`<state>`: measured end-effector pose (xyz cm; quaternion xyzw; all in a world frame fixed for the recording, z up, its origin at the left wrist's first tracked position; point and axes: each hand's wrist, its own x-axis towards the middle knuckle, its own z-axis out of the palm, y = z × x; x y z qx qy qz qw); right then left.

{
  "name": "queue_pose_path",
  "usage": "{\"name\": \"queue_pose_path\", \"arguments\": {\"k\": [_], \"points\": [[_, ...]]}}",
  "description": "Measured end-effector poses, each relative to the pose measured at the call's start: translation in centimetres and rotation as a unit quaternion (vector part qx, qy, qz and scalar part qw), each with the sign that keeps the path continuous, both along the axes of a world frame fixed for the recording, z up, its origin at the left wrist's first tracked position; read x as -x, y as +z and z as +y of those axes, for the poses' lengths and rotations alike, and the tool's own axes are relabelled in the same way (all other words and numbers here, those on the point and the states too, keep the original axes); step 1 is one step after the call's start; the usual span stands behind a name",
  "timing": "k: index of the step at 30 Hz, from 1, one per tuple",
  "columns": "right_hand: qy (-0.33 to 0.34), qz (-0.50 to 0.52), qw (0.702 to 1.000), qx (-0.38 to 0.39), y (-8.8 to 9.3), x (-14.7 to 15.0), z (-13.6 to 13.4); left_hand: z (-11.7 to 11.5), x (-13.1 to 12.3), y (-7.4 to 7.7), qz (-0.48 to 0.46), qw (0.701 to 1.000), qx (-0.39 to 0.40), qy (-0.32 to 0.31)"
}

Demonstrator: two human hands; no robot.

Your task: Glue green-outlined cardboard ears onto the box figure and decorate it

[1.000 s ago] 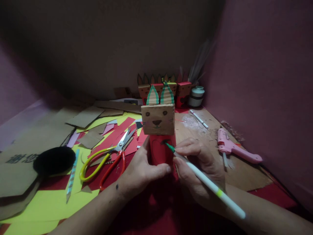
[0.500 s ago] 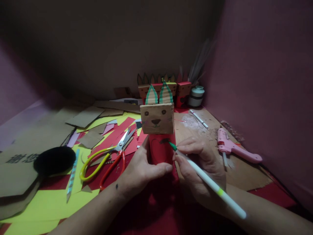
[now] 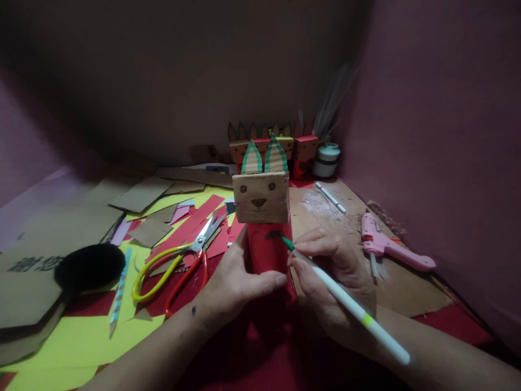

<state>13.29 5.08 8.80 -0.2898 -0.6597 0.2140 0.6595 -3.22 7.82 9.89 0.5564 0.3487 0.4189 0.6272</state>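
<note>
In the middle stands a cardboard animal figure (image 3: 261, 198) with a drawn face, green-edged pointed ears and a red body (image 3: 266, 255). A dark heart-like outline, partly filled at its top, shows on the red body. My left hand (image 3: 240, 285) is wrapped round the lower body, thumb across the front. Between the thumb and fingers of my right hand (image 3: 331, 266) is a white marker (image 3: 345, 296) with a yellow-green band. Its green tip meets the red surface at the outline's upper right.
Yellow-and-red-handled scissors (image 3: 191, 255), a striped pencil (image 3: 121, 293) and paper scraps lie left, beside a round black object (image 3: 89, 267). On the right are a pink glue gun (image 3: 382, 244) and another marker (image 3: 330, 197). Similar figures (image 3: 305, 155) and a pale jar (image 3: 326, 160) stand behind.
Almost nothing differs. The whole view has shifted very slightly, while both hands, the marker and the figure keep the same positions relative to each other.
</note>
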Motion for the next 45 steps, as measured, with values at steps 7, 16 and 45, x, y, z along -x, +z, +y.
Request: {"name": "queue_pose_path", "arguments": {"k": [7,16,45], "points": [[0.002,-0.009,1.0,-0.003,-0.14,0.03,0.12,0.13,-0.14,0.2,-0.016,1.0,0.007,0.002],[-0.016,-0.001,1.0,0.006,-0.03,-0.06,0.03,0.04,-0.05,-0.07,-0.002,1.0,0.005,-0.004],[-0.009,0.009,1.0,0.005,-0.47,-0.01,-0.11,0.19,0.04,-0.33,-0.008,1.0,-0.001,-0.008]]}}
